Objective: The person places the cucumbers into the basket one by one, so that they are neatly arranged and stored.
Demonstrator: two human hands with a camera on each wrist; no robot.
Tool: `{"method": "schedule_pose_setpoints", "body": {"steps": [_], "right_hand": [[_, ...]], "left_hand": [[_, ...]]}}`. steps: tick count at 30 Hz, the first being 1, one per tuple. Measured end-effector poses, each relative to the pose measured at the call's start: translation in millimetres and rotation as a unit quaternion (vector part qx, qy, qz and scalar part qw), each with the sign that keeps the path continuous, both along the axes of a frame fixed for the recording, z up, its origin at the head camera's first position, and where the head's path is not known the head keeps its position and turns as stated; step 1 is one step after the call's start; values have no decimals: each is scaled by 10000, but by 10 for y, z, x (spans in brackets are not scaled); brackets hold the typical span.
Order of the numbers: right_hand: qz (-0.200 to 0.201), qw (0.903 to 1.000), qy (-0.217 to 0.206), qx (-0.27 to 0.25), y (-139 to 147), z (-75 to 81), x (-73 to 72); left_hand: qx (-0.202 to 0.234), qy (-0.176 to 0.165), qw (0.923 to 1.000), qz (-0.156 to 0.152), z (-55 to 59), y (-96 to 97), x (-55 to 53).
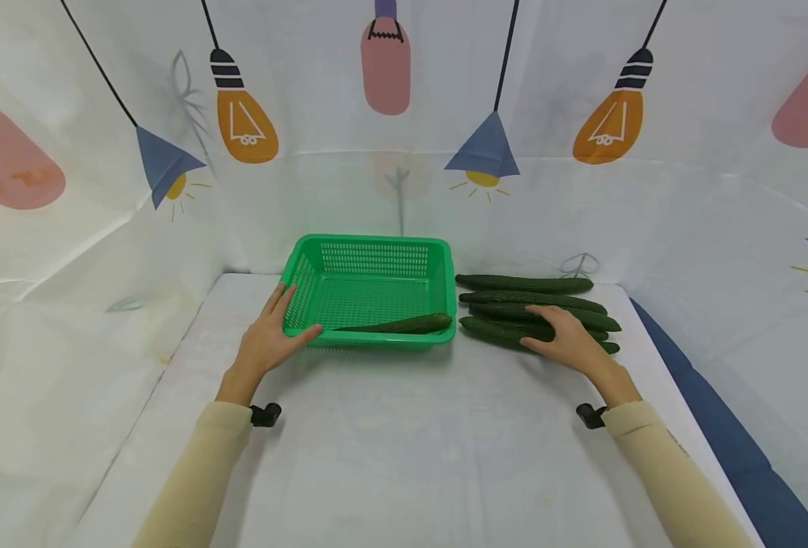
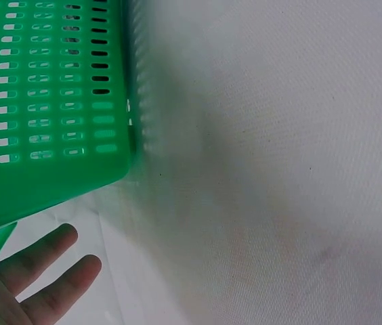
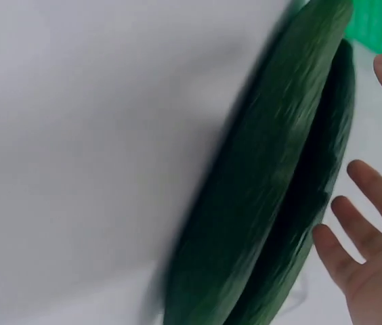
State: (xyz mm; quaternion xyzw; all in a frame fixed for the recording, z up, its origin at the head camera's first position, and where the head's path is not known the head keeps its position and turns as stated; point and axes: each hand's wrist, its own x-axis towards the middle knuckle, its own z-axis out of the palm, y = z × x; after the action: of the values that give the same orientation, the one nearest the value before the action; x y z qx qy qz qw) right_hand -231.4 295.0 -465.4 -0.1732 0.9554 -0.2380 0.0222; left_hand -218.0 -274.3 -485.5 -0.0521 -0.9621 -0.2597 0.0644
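Observation:
A green plastic basket (image 1: 370, 342) stands on the table with one cucumber (image 1: 411, 324) lying along its front inside edge. My left hand (image 1: 267, 339) is at the basket's front left corner, thumb by the front rim and fingers along the left side. In the left wrist view, two fingers (image 2: 66, 288) extend straight beside the perforated wall. Several dark green cucumbers (image 1: 523, 284) lie side by side to the right of the basket. Over the nearer ones hovers my right hand (image 1: 571, 342), fingers spread. The right wrist view shows these fingers apart, beside two cucumbers (image 3: 265, 183).
A white cloth covers the table (image 1: 404, 457). Behind it hangs a white curtain (image 1: 329, 190) printed with lamps and bulbs, which also closes off both sides. Blue material (image 1: 705, 426) shows beyond the table's right edge.

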Motion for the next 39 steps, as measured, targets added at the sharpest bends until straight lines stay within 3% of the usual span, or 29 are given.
{"method": "schedule_pose_setpoints", "body": {"steps": [9, 14, 26, 39], "right_hand": [[-441, 9953, 450, 729, 454, 16, 2], [-566, 9921, 408, 1040, 579, 36, -47], [-1102, 9918, -128, 628, 800, -108, -236], [-1007, 9940, -236, 348, 807, -213, -328]], "left_hand": [[-39, 10, 10000, -27, 5, 1, 3], [-22, 49, 10000, -8, 0, 6, 8], [-28, 29, 10000, 5, 23, 14, 19], [-10, 75, 10000, 16, 13, 5, 7]]}}
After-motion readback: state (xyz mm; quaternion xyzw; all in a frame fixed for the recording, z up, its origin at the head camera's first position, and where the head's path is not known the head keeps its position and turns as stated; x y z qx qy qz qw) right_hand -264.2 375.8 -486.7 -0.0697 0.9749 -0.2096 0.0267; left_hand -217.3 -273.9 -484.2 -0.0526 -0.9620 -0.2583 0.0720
